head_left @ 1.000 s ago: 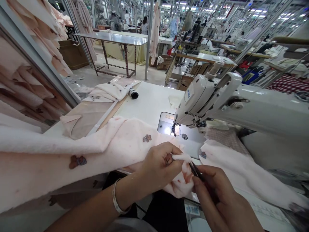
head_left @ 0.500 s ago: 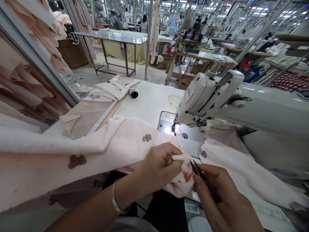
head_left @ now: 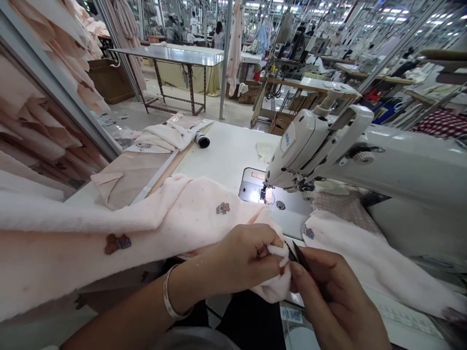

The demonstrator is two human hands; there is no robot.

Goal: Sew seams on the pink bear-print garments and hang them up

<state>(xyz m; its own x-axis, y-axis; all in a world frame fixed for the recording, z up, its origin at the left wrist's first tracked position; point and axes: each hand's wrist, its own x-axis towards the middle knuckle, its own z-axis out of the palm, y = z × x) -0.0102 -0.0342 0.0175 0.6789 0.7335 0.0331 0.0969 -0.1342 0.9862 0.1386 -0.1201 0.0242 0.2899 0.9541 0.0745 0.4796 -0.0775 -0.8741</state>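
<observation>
Both hands nearly meet: left hand (head_left: pixel 241 262) pinches fleece (head_left: pixel 182 214) edge, right hand (head_left: pixel 328 296) grips probable snips (head_left: pixel 297 253).

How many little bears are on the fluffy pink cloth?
3 show clearly on the cloth: a left bear, a middle bear above the left hand, and a right bear below the sewing machine. Folds may hide more.

Fleece fabric (head_left: pixel 146 218) on table (head_left: pixel 222 150), left of sewing machine (head_left: pixel 328 146), spool (head_left: pixel 202 141) behind.
</observation>
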